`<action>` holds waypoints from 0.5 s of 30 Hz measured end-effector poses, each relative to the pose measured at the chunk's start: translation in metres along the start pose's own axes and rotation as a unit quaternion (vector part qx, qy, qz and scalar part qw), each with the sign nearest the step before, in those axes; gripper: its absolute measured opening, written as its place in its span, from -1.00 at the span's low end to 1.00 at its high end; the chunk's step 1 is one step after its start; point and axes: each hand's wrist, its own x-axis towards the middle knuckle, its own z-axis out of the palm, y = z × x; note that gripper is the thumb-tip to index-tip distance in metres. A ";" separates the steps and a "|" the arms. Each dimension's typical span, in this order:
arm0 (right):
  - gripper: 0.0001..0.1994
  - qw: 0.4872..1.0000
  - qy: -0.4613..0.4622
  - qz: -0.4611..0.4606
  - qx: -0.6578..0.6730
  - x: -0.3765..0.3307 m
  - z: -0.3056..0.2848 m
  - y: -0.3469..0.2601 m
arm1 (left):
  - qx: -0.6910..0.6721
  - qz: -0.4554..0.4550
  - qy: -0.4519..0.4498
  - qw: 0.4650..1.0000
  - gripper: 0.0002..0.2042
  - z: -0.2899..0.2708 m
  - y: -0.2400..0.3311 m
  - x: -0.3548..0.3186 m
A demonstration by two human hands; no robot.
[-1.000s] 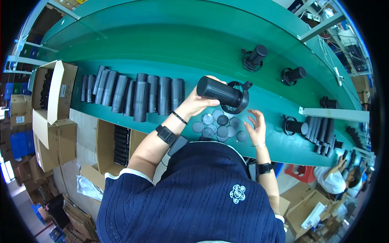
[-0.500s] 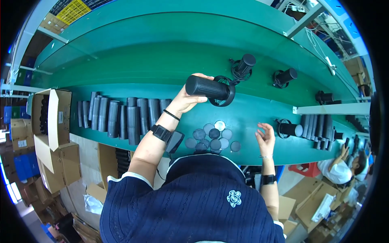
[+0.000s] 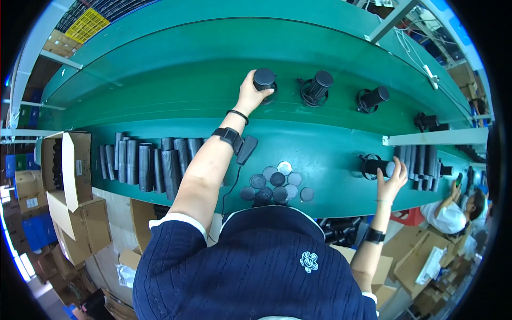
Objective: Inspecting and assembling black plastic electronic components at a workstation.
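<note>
My left hand [image 3: 252,95] is closed around a black cylindrical microphone [image 3: 264,79] at the far green strip of the bench. Its rounded top faces up, and my palm partly hides its mount. To its right, two more microphones [image 3: 321,85] [image 3: 376,97] stand tilted in black ring-shaped shock mounts. At the right, my right hand [image 3: 392,178] has its fingers around the pale end of another microphone [image 3: 380,168], which lies on its side in a shock mount. Round dark caps [image 3: 278,179], several of them, lie scattered in front of my body.
Ribbed black tubes [image 3: 145,165] lie in a row at the left, with more tubes [image 3: 418,162] at the right. A metal rail [image 3: 437,139] crosses the right side. Cardboard boxes [image 3: 77,170] stand at the left. A co-worker [image 3: 453,213] sits at the far right.
My left hand has carried its microphone forward and turned it upright onto the far strip. My right hand has moved right from above the bench and closed on the microphone there.
</note>
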 end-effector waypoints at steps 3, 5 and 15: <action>-0.39 0.998 -0.052 0.016 -0.041 0.004 0.012 0.040 | 0.032 0.016 0.000 0.999 -0.26 0.003 -0.003 0.010; -0.41 0.986 -0.117 0.036 0.116 0.001 0.022 0.066 | 0.126 0.073 0.060 0.987 -0.22 0.009 0.012 0.003; -0.43 0.740 -0.367 0.049 0.561 0.027 -0.004 -0.047 | 0.033 0.045 -0.316 0.947 -0.66 0.049 0.099 -0.118</action>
